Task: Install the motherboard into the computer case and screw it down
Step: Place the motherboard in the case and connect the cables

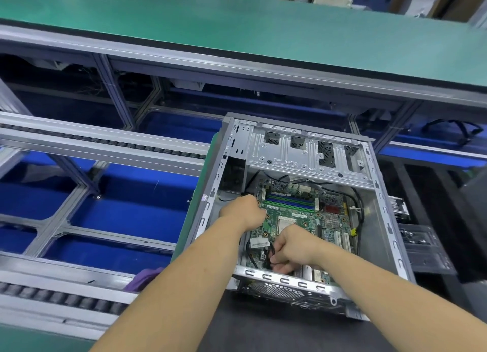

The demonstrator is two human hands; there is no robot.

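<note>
A green motherboard [303,214] lies flat inside the open silver computer case [379,220]. My left hand [243,209] reaches over the board's far left edge with its fingers curled down out of sight, so what they touch is hidden. My right hand [292,249] is at the board's near edge, its fingers curled round a black cable [270,257]. A second black cable with a white label [259,243] loops over the near left corner of the board. No screwdriver or screws show.
The case sits on a dark mat [263,330]. Roller conveyor rails [105,143] and blue floor lie to the left. A green bench top [237,35] runs across the back. A purple cloth [147,278] lies by the case's near left corner.
</note>
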